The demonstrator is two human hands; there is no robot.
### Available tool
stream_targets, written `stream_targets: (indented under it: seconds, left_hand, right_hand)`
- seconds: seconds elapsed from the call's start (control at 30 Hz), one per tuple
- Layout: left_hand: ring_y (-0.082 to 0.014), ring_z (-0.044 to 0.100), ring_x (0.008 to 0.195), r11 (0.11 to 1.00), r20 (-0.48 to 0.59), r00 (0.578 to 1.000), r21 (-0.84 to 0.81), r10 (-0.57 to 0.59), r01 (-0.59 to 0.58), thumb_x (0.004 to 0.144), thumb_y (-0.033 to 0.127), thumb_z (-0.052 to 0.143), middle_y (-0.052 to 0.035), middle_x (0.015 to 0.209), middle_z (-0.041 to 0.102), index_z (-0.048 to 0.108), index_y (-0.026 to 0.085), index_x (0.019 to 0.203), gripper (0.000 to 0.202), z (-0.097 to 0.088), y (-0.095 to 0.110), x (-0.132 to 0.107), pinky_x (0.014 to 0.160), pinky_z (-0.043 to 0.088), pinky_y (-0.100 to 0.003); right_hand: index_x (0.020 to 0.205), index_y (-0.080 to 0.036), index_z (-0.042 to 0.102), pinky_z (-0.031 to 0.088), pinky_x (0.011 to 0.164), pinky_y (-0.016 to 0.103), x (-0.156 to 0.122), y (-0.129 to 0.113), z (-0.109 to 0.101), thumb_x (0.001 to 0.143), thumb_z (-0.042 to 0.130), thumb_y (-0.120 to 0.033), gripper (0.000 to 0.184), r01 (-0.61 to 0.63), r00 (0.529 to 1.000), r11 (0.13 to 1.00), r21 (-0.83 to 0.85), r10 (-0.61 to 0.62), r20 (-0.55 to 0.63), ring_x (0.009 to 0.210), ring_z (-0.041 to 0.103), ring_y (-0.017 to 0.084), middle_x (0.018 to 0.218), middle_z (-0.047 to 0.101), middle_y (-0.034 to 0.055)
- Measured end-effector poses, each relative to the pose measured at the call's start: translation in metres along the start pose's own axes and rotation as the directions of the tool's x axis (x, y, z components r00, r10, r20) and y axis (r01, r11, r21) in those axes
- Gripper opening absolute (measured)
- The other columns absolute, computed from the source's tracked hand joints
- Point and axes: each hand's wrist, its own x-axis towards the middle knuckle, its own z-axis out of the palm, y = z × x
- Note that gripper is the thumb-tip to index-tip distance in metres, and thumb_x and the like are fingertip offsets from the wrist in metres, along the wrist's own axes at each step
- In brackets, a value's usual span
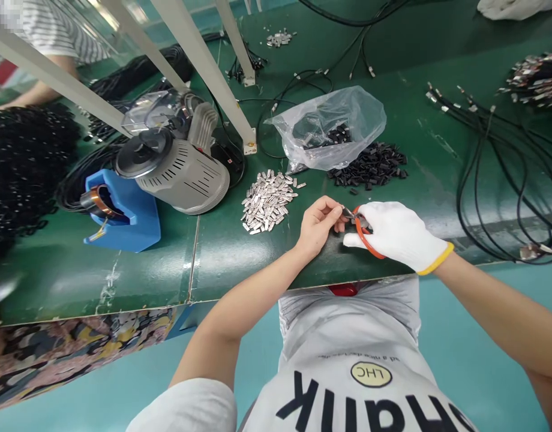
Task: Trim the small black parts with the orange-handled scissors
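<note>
My left hand (pixel 320 223) is bare and pinches a small metal piece at its fingertips, just above the green table's front edge. My right hand (pixel 395 234) wears a white glove with a yellow cuff and grips orange-handled pliers (pixel 362 235), whose tip meets the small piece. A pile of silver metal shells (pixel 267 201) lies just left of my left hand. A heap of small black plastic parts (pixel 370 165) sits behind my hands, beside a clear plastic bag (pixel 332 129) holding more of them.
A grey machine (pixel 179 165) and a blue tape dispenser (pixel 123 210) stand at the left. Black cables (pixel 505 156) spread over the right side. White frame bars (pixel 199 60) slant over the table. Another person's arm (pixel 33 93) rests at the far left.
</note>
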Motion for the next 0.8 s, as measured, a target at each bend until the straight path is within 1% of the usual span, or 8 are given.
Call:
stream_targets:
  seconds: [0.13, 0.2, 0.33, 0.47, 0.6, 0.8]
  left_hand:
    - [-0.0107, 0.063, 0.06, 0.999, -0.002, 1.0, -0.043, 0.018, -0.018, 0.085, 0.055, 0.076, -0.001, 0.08, 0.07, 0.058, 0.018, 0.088, 0.041, 0.0, 0.002, -0.001, 0.06, 0.049, -0.026]
    - [-0.0116, 0.065, 0.062, 0.999, -0.01, 1.0, -0.052, 0.015, -0.016, 0.084, 0.056, 0.076, -0.0017, 0.082, 0.071, 0.057, 0.018, 0.088, 0.042, 0.0, 0.002, -0.001, 0.062, 0.051, -0.027]
    - [-0.0123, 0.066, 0.064, 0.999, 0.002, 1.0, -0.052, -0.012, 0.012, 0.083, 0.058, 0.077, -0.0022, 0.083, 0.072, 0.057, 0.018, 0.088, 0.045, 0.001, 0.002, -0.001, 0.065, 0.053, -0.028]
    - [-0.0122, 0.065, 0.065, 0.997, 0.022, 1.0, -0.077, -0.018, 0.02, 0.083, 0.057, 0.077, -0.0019, 0.082, 0.071, 0.057, 0.019, 0.087, 0.044, 0.001, 0.001, -0.001, 0.066, 0.054, -0.029]
    - [-0.0117, 0.064, 0.066, 0.996, 0.045, 0.999, -0.094, 0.008, -0.004, 0.085, 0.052, 0.077, -0.0013, 0.082, 0.07, 0.058, 0.018, 0.086, 0.038, 0.001, -0.001, -0.001, 0.066, 0.053, -0.027]
    - [-0.0129, 0.067, 0.068, 0.995, 0.04, 0.998, -0.086, 0.045, -0.042, 0.086, 0.048, 0.077, -0.0017, 0.083, 0.07, 0.06, 0.017, 0.088, 0.036, -0.001, -0.003, 0.001, 0.068, 0.055, -0.029]
  right_hand:
    - [0.088, -0.021, 0.059, 0.034, 0.066, 0.032, 0.0, -0.002, 0.002, 0.09, 0.054, -0.072, 0.052, 0.006, 0.999, 1.0, 0.003, -0.006, -0.052, 0.076, 0.061, 0.022, 0.084, 0.068, 0.0066]
    - [0.087, -0.021, 0.058, 0.033, 0.064, 0.031, 0.0, -0.003, 0.003, 0.089, 0.054, -0.073, 0.052, 0.0, 0.998, 1.0, 0.006, 0.0, -0.06, 0.074, 0.06, 0.021, 0.083, 0.067, 0.0061]
    - [0.088, -0.022, 0.059, 0.032, 0.063, 0.031, 0.0, -0.003, 0.005, 0.088, 0.054, -0.074, 0.052, -0.04, 0.998, 0.999, 0.027, 0.041, -0.04, 0.073, 0.059, 0.021, 0.084, 0.067, 0.0065]
    - [0.084, -0.022, 0.059, 0.032, 0.063, 0.031, 0.002, -0.003, 0.009, 0.089, 0.05, -0.076, 0.054, -0.056, 0.997, 0.998, 0.018, 0.057, -0.047, 0.072, 0.058, 0.021, 0.08, 0.066, 0.0065]
    - [0.082, -0.021, 0.061, 0.03, 0.064, 0.032, 0.003, -0.001, 0.014, 0.091, 0.046, -0.076, 0.058, -0.062, 0.997, 0.998, -0.02, 0.061, -0.056, 0.071, 0.058, 0.021, 0.078, 0.066, 0.0073]
    - [0.077, -0.021, 0.063, 0.027, 0.062, 0.031, 0.006, 0.0, 0.018, 0.091, 0.043, -0.078, 0.062, -0.127, 0.992, 0.992, -0.006, 0.127, -0.005, 0.068, 0.057, 0.02, 0.073, 0.067, 0.0065]
